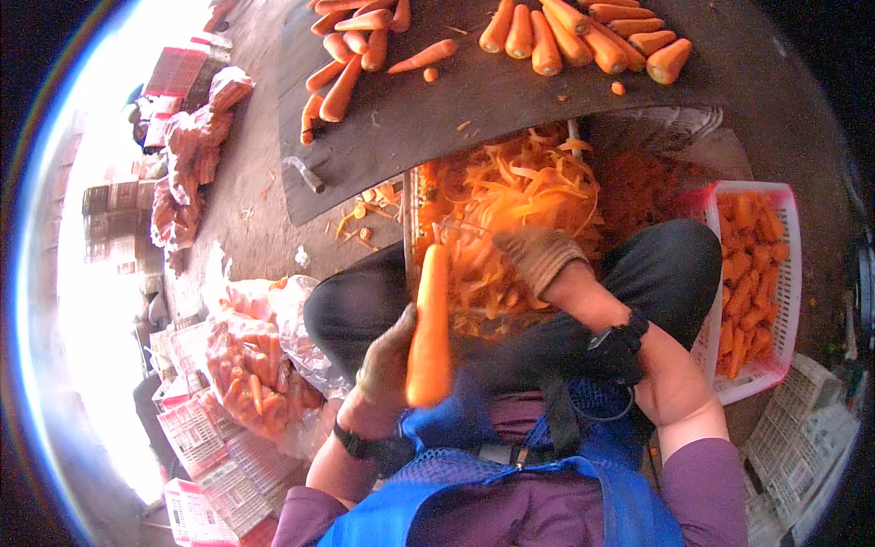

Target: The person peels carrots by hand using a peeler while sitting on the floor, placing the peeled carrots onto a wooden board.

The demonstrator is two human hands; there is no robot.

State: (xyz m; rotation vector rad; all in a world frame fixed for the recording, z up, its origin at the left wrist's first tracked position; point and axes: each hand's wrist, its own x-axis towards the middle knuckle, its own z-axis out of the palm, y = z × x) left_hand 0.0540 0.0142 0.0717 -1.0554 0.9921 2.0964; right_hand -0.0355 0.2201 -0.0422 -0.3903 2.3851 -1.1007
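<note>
My left hand (387, 359), in a worn work glove, grips a large carrot (429, 335) that points away from me and looks smooth and bright orange. My right hand (540, 256), also gloved and blurred by motion, is just right of the carrot's far end. From its fingers juts a thin, blurred tool, apparently a peeler (466, 230). Beneath both hands, between my knees, a crate (411, 205) is heaped with long orange carrot peelings (519, 178). The fingertips of my right hand are hidden by blur.
Beyond the crate, a dark board (410, 109) bears whole carrots (547, 41) in two groups. A white and pink plastic basket (793, 287) of carrots stands at my right. On the left lie a clear bag of carrots (246, 369), pink sacks (188, 157) and stacked plastic crates (198, 437).
</note>
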